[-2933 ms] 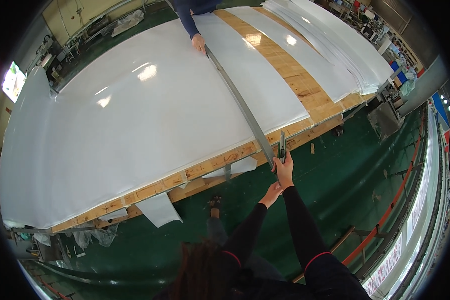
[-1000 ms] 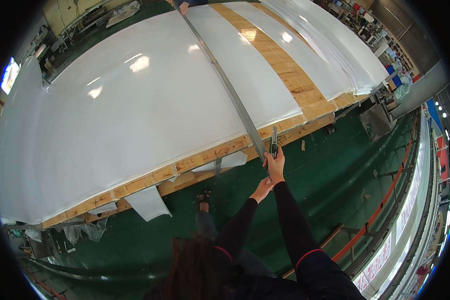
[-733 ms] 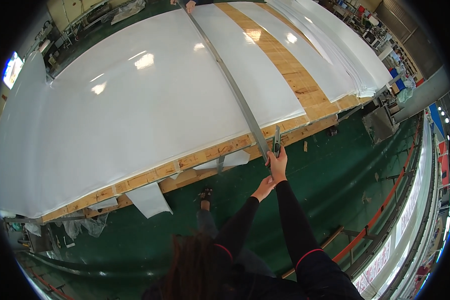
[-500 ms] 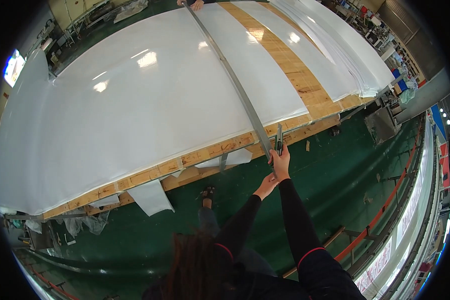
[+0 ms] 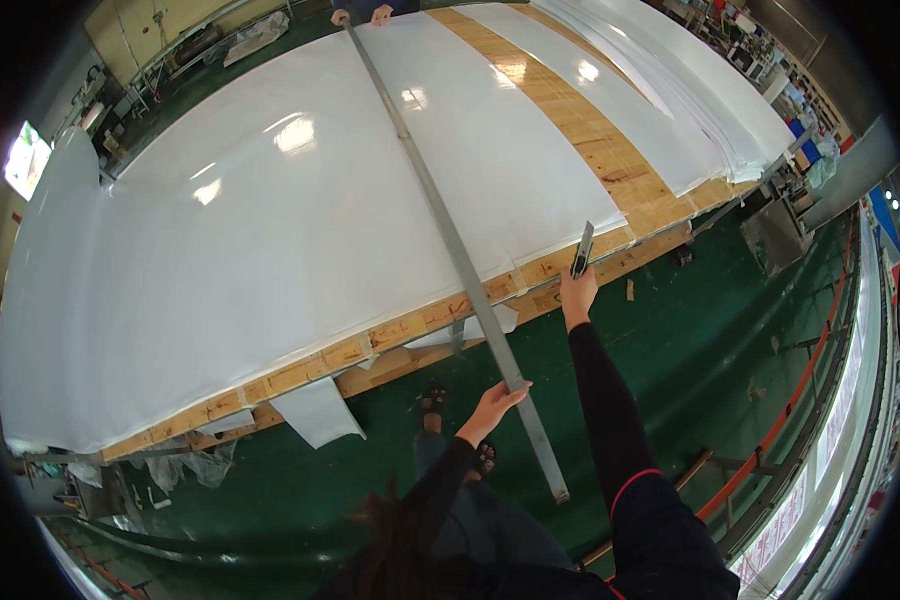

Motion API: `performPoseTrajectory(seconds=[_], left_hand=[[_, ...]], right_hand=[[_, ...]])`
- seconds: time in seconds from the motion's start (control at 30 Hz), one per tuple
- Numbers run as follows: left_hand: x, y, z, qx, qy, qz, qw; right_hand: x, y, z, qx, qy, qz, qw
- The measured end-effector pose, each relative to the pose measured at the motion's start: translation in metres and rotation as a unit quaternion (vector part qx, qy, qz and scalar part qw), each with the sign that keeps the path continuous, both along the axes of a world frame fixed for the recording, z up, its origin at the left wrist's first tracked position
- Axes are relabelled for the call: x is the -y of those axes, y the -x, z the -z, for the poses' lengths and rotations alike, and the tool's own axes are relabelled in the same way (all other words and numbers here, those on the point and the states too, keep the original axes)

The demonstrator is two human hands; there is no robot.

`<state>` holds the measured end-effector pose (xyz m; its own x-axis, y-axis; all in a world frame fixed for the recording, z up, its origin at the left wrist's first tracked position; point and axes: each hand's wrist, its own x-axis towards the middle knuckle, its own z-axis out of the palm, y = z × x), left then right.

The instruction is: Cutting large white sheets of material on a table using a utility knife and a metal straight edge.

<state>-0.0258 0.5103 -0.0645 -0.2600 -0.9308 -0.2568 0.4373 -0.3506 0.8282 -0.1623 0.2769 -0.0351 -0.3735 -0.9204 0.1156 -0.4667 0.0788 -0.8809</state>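
A long grey metal straightedge (image 5: 440,215) lies across glossy white sheeting (image 5: 260,260), and its near end juts past the table edge over the floor. My left hand (image 5: 492,410) grips it near that end, thumb on top. To the right, apart from the bar, my right hand (image 5: 578,298) is closed around a utility knife (image 5: 582,252), its blade pointing away from me near the wooden table edge (image 5: 400,328). At the far side, another person's hand (image 5: 340,18) is on the bar's other end; their second hand (image 5: 381,15) rests at the sheet's edge.
A bare wooden strip (image 5: 580,130) of tabletop shows between sheets. Layered white sheets (image 5: 710,120) lie at the far right. A white offcut (image 5: 320,412) hangs under the near edge. An orange rail (image 5: 805,375) runs along the right over the green floor (image 5: 670,340).
The straightedge has shifted left and toward me, its near end now farther past the table. My left hand moved down-left with it. My right hand, with the knife, moved away from the bar.
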Motion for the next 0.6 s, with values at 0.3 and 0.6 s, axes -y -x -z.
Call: performPoseTrajectory(seconds=[0.3,0.6], left_hand=[[-0.052,-0.069,0.001,0.045,-0.055,-0.038,0.997],[-0.054,-0.070,-0.002,0.023,-0.074,-0.034,0.996]], right_hand=[[0.045,-0.059,-0.020,-0.087,-0.072,0.037,0.993],[0.075,0.005,0.013,-0.432,0.041,-0.145,0.889]])
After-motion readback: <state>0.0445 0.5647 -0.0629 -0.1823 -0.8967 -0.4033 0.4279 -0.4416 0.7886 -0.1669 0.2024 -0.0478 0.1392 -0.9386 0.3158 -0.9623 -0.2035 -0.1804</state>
